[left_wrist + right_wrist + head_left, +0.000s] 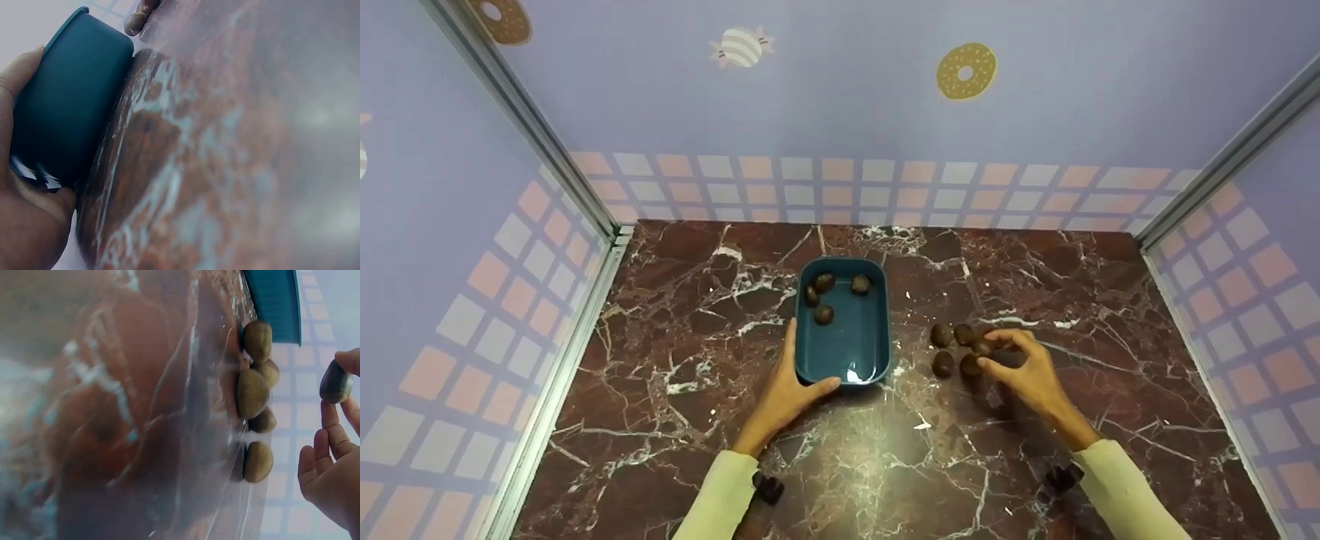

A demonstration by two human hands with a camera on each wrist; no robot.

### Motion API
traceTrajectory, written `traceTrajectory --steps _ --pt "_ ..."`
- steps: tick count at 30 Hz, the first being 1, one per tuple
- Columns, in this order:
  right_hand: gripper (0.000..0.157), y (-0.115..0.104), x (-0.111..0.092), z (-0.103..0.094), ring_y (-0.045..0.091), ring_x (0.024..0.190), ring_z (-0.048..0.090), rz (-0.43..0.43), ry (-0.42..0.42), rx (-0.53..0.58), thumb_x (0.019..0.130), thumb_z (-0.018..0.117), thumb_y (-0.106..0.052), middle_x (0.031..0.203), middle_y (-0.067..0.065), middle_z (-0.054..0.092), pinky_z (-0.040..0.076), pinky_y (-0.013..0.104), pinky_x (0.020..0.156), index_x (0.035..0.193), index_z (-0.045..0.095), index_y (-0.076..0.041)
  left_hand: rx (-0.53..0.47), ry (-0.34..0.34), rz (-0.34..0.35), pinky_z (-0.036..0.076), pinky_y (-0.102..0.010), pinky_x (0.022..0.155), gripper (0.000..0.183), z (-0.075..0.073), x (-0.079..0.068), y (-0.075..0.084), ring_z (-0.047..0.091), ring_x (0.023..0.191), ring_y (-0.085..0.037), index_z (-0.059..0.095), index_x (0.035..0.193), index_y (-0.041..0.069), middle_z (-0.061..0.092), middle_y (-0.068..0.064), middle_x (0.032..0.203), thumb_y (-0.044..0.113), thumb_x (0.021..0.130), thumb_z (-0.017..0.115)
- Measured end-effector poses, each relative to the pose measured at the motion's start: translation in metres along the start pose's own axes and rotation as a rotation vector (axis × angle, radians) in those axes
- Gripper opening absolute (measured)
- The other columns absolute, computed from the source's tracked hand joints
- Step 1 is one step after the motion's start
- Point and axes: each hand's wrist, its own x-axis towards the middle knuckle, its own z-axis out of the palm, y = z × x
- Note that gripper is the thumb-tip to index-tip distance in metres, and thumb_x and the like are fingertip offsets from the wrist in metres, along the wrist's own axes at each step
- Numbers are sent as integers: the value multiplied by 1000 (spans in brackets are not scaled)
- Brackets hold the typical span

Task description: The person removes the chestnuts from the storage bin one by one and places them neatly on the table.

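Note:
A dark teal rectangular container stands on the marble surface with several chestnuts in its far part. My left hand holds its near left corner, fingers along the left wall and thumb on the near end; the left wrist view shows the hand against the outer wall of the container. To the right of the container, my right hand pinches one chestnut between thumb and fingertips. Close below it, several more chestnuts lie grouped on the surface.
The dark red marble tabletop has white veins. Lilac walls with pink and white squares stand at the back and both sides, joined by metal corner strips.

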Motion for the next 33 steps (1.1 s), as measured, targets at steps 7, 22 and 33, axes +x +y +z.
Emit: traceTrajectory --steps 7,22,33 --pt "37 15 -5 -12 12 108 56 48 -18 -65 83 94 4 120 16 74 42 34 98 117 80 -1 -7 6 6 17 -65 132 130 -1 1 -3 10 169 -36 4 179 17 6 -11 185 37 88 96" --pt "39 41 -16 -22 29 120 57 96 -35 -171 83 94 0 125 21 71 38 30 107 119 78 1 6 0 2 19 -65 132 131 -2 0 -3 13 169 -37 5 179 17 9 -14 184 39 88 95" --pt "37 45 -10 -24 34 116 60 88 -48 -210 84 94 0 119 20 76 39 30 101 118 79 1 30 7 18 20 -64 131 132 0 1 -2 16 168 -39 5 179 14 12 -16 184 43 87 95"
